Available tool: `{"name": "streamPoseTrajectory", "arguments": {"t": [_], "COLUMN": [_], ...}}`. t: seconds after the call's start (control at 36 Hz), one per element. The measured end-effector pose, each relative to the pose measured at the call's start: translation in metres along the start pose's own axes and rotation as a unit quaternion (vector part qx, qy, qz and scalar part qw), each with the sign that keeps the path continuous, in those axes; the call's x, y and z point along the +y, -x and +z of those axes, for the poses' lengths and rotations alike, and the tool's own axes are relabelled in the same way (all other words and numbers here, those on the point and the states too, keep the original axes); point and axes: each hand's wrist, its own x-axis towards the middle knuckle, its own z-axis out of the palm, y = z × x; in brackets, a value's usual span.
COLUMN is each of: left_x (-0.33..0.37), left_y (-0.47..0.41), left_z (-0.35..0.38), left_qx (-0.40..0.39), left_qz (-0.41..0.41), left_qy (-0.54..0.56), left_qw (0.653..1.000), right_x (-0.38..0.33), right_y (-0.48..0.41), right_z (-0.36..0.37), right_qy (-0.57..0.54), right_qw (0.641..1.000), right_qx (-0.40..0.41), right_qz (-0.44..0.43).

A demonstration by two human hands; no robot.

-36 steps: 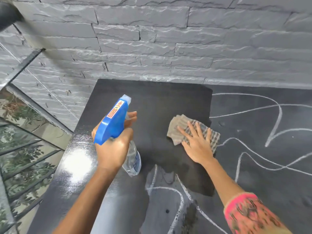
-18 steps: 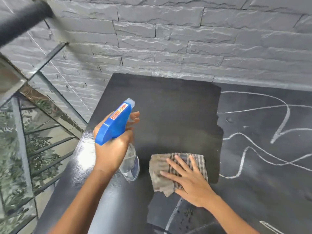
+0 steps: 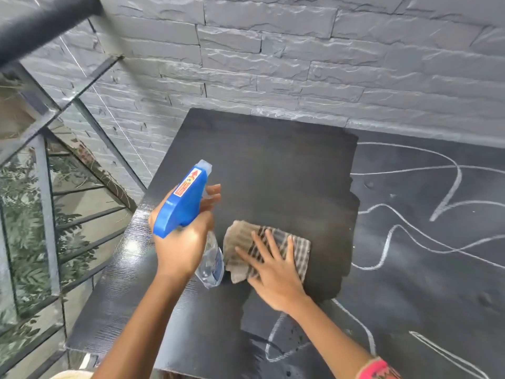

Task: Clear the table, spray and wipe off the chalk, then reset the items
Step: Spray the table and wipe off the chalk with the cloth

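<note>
1. Observed black matte rectangular table (image 3: 123,310); far edge set against grey stone-brick wall (image 3: 300,64).
2. Noted left hand (image 3: 181,242) raised over table's left half. Fingers curled tight round the neck of a clear plastic spray bottle with blue trigger head (image 3: 185,199), fingertips showing past the trigger. Nozzle aimed toward table's far edge; clear body hanging tilted below the fist. Cannot tell whether its base touches the table top.
3. Noted right hand (image 3: 276,274) laid palm down near table's middle, toward the near edge. Fingers straight and spread, pressing flat on a beige-and-brown checked cloth (image 3: 240,242); nothing pinched or gripped.
4. Cloth lying flat on the table top, rumpled along the side toward table's left, partly covered by the spread fingers.
5. Recorded darker patch (image 3: 287,165) across table's middle, reaching back to the far edge, with ragged border on the side toward table's right.
6. Recorded white looping chalk lines (image 3: 448,192) over table's right half. More chalk strokes, with dark droplets among them, at table's near edge under the right forearm.
7. Seen at table's near edge: pink patterned sleeve cuff (image 3: 378,369) on the right arm.
8. Seen beyond table's left side: dark metal railing with glass panels (image 3: 46,187), green foliage behind it.
</note>
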Motion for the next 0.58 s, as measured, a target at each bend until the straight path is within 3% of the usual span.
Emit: {"name": "streamPoseTrajectory", "arguments": {"t": [0.08,0.14,0.31,0.42,0.5,0.58], "left_x": [0.004,0.001,-0.002,-0.001,0.0,-0.001], "left_y": [-0.003,-0.003,-0.004,-0.004,-0.004,-0.004], "left_z": [0.003,0.002,0.002,0.002,0.002,0.002], "left_qx": [0.0,0.01,0.014,0.016,0.011,0.01], "left_qz": [0.023,0.023,0.04,0.047,0.048,0.048], "left_qy": [0.017,0.019,0.012,0.018,0.021,0.027], "left_qw": [1.0,0.999,0.999,0.999,0.999,0.998], "right_x": [0.013,0.035,0.105,0.09,0.058,0.019], "right_y": [0.016,0.018,-0.007,-0.017,-0.001,0.033], "right_z": [0.0,-0.005,-0.023,-0.023,-0.015,-0.005], "right_qy": [0.005,0.003,-0.019,-0.043,-0.035,-0.005], "right_qw": [0.999,1.0,0.972,0.956,0.964,0.988], "right_qx": [-0.006,0.004,0.033,0.04,0.04,0.039], "right_qz": [-0.034,-0.012,0.231,0.287,0.259,0.15]}}
